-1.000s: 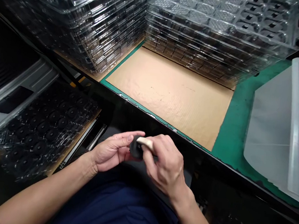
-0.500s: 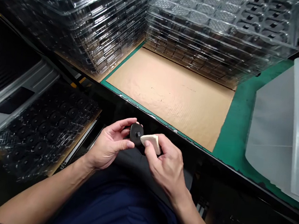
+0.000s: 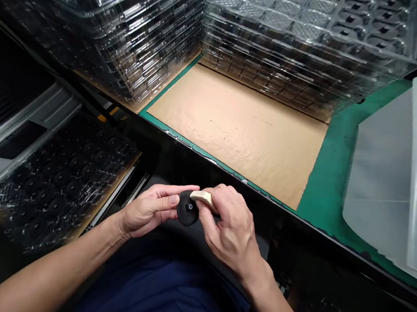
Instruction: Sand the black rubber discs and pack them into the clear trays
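My left hand grips a round black disc by its left edge, thumb on the face and fingers behind. A small raised hub with a hole sits at the disc's middle. In my right hand is a cream-coloured pad, pinched between thumb and fingers. The pad's left end lies against the upper right rim of the disc. Both hands are close together over my lap, in front of the table edge. My right fingers cover part of the pad.
Clear plastic trays are stacked at the back left and back right. Brown cardboard lies on the green tabletop. A whitish bin with dark parts stands right. A tray of black discs sits lower left.
The disc has turned to face me more and dropped slightly. My left thumb has moved onto its face. The pad has shifted from near the hub to the upper rim and tilted edge-on.
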A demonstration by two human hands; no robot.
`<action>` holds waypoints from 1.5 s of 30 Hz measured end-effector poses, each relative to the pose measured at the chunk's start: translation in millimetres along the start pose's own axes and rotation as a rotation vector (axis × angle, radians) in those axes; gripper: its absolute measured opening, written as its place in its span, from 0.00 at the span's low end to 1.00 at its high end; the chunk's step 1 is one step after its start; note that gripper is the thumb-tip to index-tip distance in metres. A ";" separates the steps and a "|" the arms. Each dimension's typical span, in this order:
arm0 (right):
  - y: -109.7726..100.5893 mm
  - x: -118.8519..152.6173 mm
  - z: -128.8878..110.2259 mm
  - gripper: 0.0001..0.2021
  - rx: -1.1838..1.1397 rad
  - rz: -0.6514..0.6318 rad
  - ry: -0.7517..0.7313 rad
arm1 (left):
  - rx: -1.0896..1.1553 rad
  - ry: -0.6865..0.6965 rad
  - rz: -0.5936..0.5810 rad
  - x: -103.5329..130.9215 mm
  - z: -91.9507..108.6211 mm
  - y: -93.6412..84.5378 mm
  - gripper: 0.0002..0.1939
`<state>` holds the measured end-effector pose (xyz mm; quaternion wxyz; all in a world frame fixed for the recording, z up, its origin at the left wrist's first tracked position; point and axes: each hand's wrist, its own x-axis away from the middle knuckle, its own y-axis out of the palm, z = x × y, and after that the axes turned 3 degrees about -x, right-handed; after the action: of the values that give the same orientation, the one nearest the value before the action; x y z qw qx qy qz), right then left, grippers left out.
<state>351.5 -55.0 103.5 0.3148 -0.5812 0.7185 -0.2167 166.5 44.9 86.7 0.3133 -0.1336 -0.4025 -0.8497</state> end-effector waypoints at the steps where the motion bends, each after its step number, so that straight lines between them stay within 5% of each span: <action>1: -0.9 -0.2 -0.5 0.08 -0.012 -0.020 -0.013 | 0.014 -0.015 -0.014 0.0 -0.7 -0.9 0.23; 16: -6.0 1.0 -4.0 0.11 -0.154 -0.188 -0.188 | 0.168 -0.342 -0.194 -4.0 -15.5 -13.2 0.21; 18: -3.7 1.9 -3.2 0.11 -0.139 -0.110 -0.158 | 0.183 -0.257 -0.150 -4.5 -11.8 -9.1 0.18; 21: 3.9 4.7 -1.1 0.08 -0.139 0.065 0.104 | 0.186 -0.017 0.032 -7.2 -5.3 -2.7 0.20; 24: 11.7 6.3 -3.4 0.13 -0.292 -0.013 0.360 | 0.080 0.140 0.160 -10.7 -5.3 0.7 0.26; 27: 13.3 2.6 -12.8 0.14 -0.472 -0.048 0.450 | -0.030 0.224 0.200 -12.7 -10.8 3.5 0.30; 35: 2.8 -3.7 -15.0 0.10 -0.273 0.038 0.303 | -0.043 0.349 0.220 -7.7 3.0 13.8 0.29; 41: 2.0 -3.0 -0.4 0.08 -0.006 0.041 0.080 | 0.024 0.107 0.069 0.2 0.8 -1.6 0.25; 45: -4.2 -7.6 -1.6 0.08 -0.052 -0.053 -0.069 | 0.073 -0.016 -0.045 2.5 -6.2 -10.3 0.24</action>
<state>354.3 -48.7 109.1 0.3183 -0.6151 0.6970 -0.1861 158.2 44.0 77.8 0.2957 -0.1198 -0.4384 -0.8403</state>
